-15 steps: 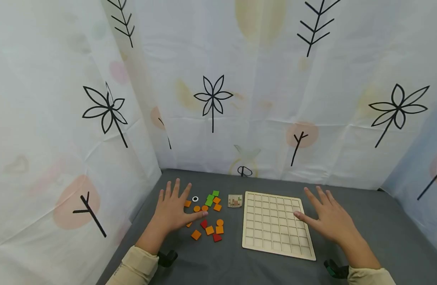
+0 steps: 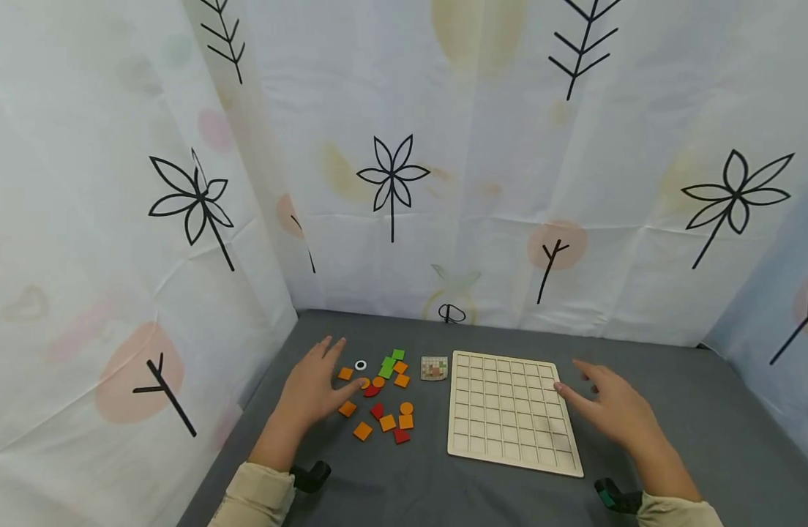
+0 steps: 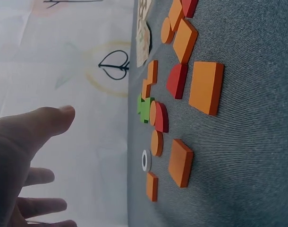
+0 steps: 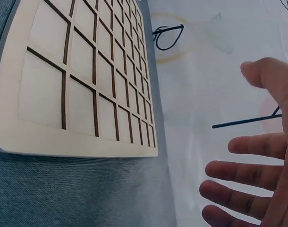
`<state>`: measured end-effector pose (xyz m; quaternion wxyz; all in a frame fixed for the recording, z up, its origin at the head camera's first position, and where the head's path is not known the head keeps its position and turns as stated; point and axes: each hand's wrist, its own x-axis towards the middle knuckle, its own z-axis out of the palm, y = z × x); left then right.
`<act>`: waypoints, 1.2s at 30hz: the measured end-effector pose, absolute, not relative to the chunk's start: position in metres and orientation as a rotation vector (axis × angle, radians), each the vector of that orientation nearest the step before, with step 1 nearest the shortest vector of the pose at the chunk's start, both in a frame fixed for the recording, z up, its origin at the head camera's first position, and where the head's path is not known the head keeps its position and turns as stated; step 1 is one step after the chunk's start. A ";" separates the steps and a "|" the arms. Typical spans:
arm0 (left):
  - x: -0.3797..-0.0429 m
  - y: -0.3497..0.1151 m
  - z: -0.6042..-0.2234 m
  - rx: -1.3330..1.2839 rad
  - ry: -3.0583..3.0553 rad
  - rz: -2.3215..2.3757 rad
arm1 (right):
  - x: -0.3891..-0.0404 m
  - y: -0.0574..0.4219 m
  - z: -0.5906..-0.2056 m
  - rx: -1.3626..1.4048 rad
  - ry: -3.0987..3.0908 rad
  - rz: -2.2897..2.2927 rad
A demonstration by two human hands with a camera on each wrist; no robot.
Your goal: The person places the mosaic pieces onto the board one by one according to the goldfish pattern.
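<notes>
My left hand point(image 2: 309, 386) hovers over the left side of the loose tiles, fingers apart and holding nothing. Beneath and beside it lie orange square tiles point(image 3: 181, 163), orange round tiles point(image 2: 406, 408), red tiles point(image 2: 401, 436), green tiles point(image 2: 387, 367) and a white ring point(image 3: 146, 161). My right hand point(image 2: 616, 408) is held in the air by the right edge of a pale wooden grid board point(image 2: 451, 439), its fingers loosely extended with nothing in them. The right wrist view shows the board's grid point(image 4: 82, 90) close up, with spread fingers point(image 4: 238, 170) apart from it.
A small patterned card point(image 2: 434, 369) lies between the tiles and the board. Grey cloth point(image 2: 509, 501) covers the table. White printed curtains point(image 2: 483, 146) stand along the back and both sides.
Both hands have relaxed from a wide spread, their fingers drawing in. The left hand has shifted slightly left, uncovering more tiles, including a red one.
</notes>
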<state>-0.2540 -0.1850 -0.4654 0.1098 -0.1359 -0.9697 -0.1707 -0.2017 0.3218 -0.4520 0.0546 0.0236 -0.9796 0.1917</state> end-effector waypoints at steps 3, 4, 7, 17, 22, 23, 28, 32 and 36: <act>-0.253 -0.187 -0.470 -0.357 -2.838 -0.558 | -0.202 0.325 -0.458 0.056 -2.944 0.706; -0.253 -0.187 -0.472 -0.342 -2.839 -0.577 | -0.202 0.327 -0.461 0.042 -2.938 0.750; -0.252 -0.188 -0.476 -0.305 -2.852 -0.640 | -0.202 0.330 -0.466 -0.019 -2.927 0.883; -0.256 -0.196 -0.494 -0.186 -2.824 -1.032 | -0.203 0.336 -0.485 -0.236 -2.823 1.228; -0.260 -0.199 -0.501 -0.181 -2.796 -1.100 | -0.205 0.337 -0.492 -0.340 -2.793 1.376; -0.261 -0.198 -0.502 -0.179 -2.797 -1.106 | -0.205 0.337 -0.493 -0.350 -2.795 1.395; -0.266 -0.196 -0.505 -0.148 -2.820 -1.154 | -0.208 0.336 -0.497 -0.359 -2.801 1.451; -0.272 -0.195 -0.504 -0.131 -2.821 -1.195 | -0.211 0.335 -0.498 -0.377 -2.804 1.467; -0.276 -0.194 -0.502 -0.095 -2.794 -1.248 | -0.213 0.336 -0.500 -0.391 -2.815 1.469</act>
